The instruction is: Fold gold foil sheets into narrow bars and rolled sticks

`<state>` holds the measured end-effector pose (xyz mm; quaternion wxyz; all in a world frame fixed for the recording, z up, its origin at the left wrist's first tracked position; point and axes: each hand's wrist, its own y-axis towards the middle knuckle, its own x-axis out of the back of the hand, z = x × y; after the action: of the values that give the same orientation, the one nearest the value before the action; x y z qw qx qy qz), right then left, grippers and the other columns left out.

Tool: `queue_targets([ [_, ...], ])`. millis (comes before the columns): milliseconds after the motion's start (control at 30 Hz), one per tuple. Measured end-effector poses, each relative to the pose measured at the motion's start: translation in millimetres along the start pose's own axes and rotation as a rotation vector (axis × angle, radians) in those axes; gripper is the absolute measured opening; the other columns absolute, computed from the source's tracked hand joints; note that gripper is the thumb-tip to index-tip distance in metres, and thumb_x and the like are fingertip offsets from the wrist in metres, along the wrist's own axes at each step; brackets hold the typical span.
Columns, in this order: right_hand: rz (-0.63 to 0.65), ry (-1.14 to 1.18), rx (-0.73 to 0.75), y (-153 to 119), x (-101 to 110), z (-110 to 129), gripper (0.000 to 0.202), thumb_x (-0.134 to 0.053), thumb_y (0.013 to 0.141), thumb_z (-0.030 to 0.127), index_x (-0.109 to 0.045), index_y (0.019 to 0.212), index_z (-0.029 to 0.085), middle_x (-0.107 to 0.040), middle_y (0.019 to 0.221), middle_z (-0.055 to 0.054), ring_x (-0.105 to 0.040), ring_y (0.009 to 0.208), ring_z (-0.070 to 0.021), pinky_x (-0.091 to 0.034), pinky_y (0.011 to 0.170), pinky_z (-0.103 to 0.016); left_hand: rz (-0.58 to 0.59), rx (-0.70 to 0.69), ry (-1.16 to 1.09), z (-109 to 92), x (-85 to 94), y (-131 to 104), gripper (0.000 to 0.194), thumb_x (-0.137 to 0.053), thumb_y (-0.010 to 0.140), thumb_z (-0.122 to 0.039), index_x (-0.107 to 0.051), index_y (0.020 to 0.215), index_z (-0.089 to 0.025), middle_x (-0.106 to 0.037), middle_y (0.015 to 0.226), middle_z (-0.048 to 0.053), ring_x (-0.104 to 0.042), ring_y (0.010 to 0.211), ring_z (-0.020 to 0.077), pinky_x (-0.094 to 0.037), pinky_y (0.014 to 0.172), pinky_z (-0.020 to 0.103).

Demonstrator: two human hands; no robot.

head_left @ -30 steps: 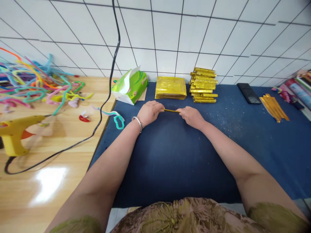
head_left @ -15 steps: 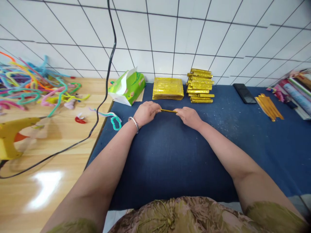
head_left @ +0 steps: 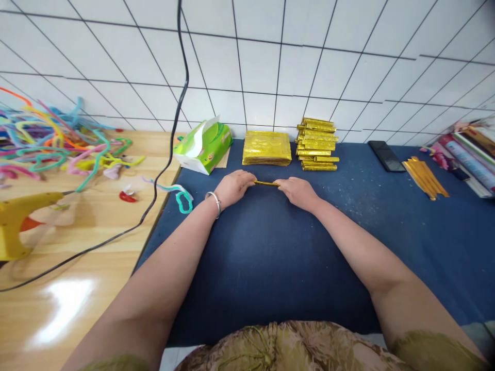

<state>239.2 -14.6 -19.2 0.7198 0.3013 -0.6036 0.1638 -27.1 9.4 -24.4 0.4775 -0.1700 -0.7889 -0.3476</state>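
Between my two hands a thin folded strip of gold paper (head_left: 266, 183) is stretched level, just above or on the dark blue cloth (head_left: 270, 257). My left hand (head_left: 234, 186), with a silver bangle at the wrist, pinches its left end. At the other end, the fingers of my right hand (head_left: 297, 191) are closed on it. The ends of the strip are hidden in my fingers. Behind my hands lies a flat stack of gold paper sheets (head_left: 266, 148). To the right of that stack is a pile of folded gold strips (head_left: 316, 144).
A green tissue box (head_left: 204, 147) stands at the back left. Pipe cleaners (head_left: 50, 139), a yellow glue gun (head_left: 23, 221) and its black cable (head_left: 180, 103) are on the left. To the right lie a phone (head_left: 385, 156), flat orange-gold strips (head_left: 425, 178) and books (head_left: 474, 157).
The whole view has shifted slightly, so things sit a little lower in the picture. Both hands keep hold of the gold strip in nearly the same position.
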Motion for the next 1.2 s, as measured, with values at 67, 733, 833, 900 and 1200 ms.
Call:
queue_targets([
  [67,-0.002,0.005,0.003,0.3,0.0,-0.5,0.033,-0.036,0.098,0.033,-0.056,0.123,0.023,-0.069,0.097,-0.006,-0.059,0.088,-0.018,-0.04,0.076,-0.028,0.007,0.003,-0.01,1.2,-1.0,0.4,0.025,-0.04,0.095,-0.028,-0.062,0.103,-0.019,-0.066,0.096,0.006,-0.059,0.094,0.0182,-0.048,0.087,0.032],
  [733,-0.06,0.028,0.007,0.8,-2.5,-4.2,0.033,-0.036,0.098,0.031,-0.057,0.123,0.023,-0.07,0.101,-0.006,-0.058,0.089,-0.0184,-0.042,0.078,-0.029,-0.085,0.084,-0.035,-8.8,11.3,4.0,0.021,-0.053,0.088,-0.02,-0.055,0.109,-0.022,-0.064,0.084,0.0,-0.06,0.085,0.0175,-0.045,0.083,0.032],
  [833,-0.059,0.026,0.01,1.0,-4.0,-5.5,0.034,-0.036,0.098,0.03,-0.056,0.124,0.023,-0.07,0.102,-0.006,-0.059,0.09,-0.0189,-0.042,0.078,-0.029,-0.083,0.108,-0.065,-8.5,10.6,3.5,0.022,-0.053,0.088,-0.02,-0.053,0.11,-0.021,-0.064,0.085,0.0,-0.061,0.086,0.0174,-0.046,0.083,0.032],
  [900,-0.056,0.03,0.011,1.1,-4.4,-6.2,0.034,-0.036,0.098,0.03,-0.056,0.124,0.023,-0.07,0.104,-0.007,-0.059,0.091,-0.0194,-0.042,0.078,-0.03,-0.075,0.12,-0.096,-6.8,9.2,3.2,0.022,-0.052,0.088,-0.02,-0.052,0.11,-0.021,-0.065,0.087,0.001,-0.062,0.087,0.0168,-0.047,0.083,0.032],
  [1200,-0.058,0.041,0.019,2.5,-2.4,-6.2,0.036,-0.033,0.098,0.031,-0.057,0.123,0.021,-0.069,0.107,-0.007,-0.058,0.093,-0.0196,-0.042,0.081,-0.031,-0.036,0.084,-0.07,3.7,2.3,1.5,0.016,-0.049,0.091,-0.028,-0.058,0.101,-0.02,-0.063,0.095,0.003,-0.06,0.09,0.0164,-0.048,0.083,0.03],
])
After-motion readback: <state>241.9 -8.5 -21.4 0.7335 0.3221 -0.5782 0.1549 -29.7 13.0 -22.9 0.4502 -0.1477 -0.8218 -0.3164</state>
